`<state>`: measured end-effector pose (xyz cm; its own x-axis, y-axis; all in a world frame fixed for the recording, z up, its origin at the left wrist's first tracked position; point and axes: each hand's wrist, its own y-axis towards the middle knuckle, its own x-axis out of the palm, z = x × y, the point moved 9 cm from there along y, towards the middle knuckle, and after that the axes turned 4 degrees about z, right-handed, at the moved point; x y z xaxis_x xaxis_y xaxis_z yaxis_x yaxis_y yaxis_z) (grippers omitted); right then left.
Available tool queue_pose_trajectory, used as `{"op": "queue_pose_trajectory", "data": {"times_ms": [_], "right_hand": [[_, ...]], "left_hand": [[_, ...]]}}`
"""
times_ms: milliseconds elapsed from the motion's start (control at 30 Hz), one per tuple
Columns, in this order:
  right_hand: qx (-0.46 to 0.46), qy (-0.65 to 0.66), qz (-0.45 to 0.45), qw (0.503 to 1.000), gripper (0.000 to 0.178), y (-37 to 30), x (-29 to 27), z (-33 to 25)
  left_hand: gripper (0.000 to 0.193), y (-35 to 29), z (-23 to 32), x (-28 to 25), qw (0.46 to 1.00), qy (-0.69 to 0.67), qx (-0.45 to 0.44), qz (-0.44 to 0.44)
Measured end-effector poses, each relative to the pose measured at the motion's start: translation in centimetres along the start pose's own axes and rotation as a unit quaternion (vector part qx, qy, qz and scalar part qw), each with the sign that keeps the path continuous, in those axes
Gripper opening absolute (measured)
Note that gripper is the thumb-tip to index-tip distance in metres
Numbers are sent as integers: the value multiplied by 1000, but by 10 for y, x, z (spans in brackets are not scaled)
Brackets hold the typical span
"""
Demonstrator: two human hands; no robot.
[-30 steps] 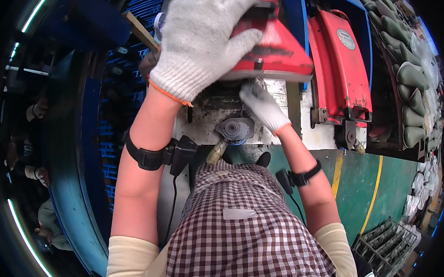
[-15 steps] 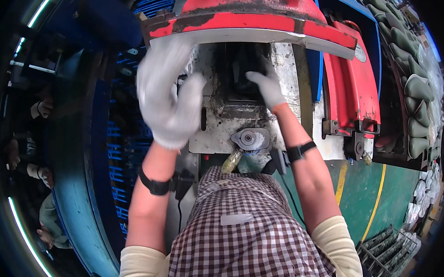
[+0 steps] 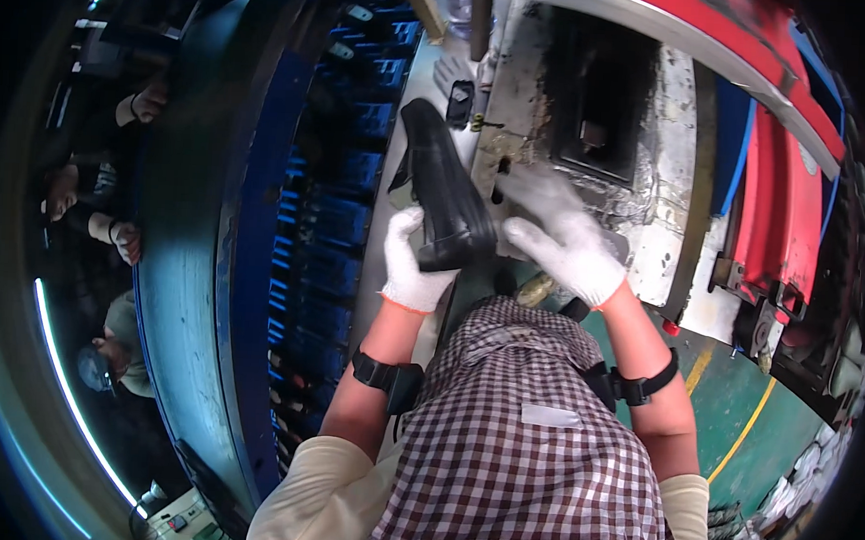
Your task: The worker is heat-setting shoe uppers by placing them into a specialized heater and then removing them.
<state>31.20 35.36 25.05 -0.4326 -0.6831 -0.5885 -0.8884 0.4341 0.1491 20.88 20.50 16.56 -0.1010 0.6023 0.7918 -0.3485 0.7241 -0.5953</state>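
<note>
A black leather shoe point(image 3: 448, 189) is held up in my gloved left hand point(image 3: 415, 267), whose fingers and thumb grip its near end from the left. Something grey-green shows along the shoe's left side. My right hand point(image 3: 574, 245), in a white glove, is just right of the shoe with its fingers apart; the fingertips are blurred, and nothing shows in them. Beyond the right hand lies the worn metal bed of a machine, with a dark rectangular recess point(image 3: 599, 108) in it.
The machine's red hood point(image 3: 694, 21) arches over the far right, and a second red unit point(image 3: 778, 203) stands beyond it. A phone-like black object point(image 3: 460, 104) and a grey glove point(image 3: 451, 73) lie past the shoe. A blue rack point(image 3: 345, 184) runs along the left. Other people sit farther left.
Both hands have come away from under the red hood. My left hand now holds the black shoe, and my right hand is beside it. The view has turned left.
</note>
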Motion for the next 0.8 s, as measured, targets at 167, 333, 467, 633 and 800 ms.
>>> {"op": "queue_pose_trajectory", "data": {"times_ms": [167, 333, 467, 633, 800], "right_hand": [[31, -238, 148, 959, 40, -37, -30, 31], [24, -248, 140, 958, 24, -45, -15, 35], [15, -265, 144, 953, 21, -44, -16, 38], [19, -260, 134, 956, 21, -41, -10, 39], [38, -258, 126, 957, 19, -40, -10, 44]], "left_hand": [[33, 0, 118, -142, 926, 165, 265, 212], [16, 14, 228, -253, 841, 223, 290, 399], [36, 31, 299, -252, 758, 328, 358, 436], [90, 38, 374, -271, 526, 555, 330, 553], [100, 36, 355, -268, 414, 629, 250, 609]]}}
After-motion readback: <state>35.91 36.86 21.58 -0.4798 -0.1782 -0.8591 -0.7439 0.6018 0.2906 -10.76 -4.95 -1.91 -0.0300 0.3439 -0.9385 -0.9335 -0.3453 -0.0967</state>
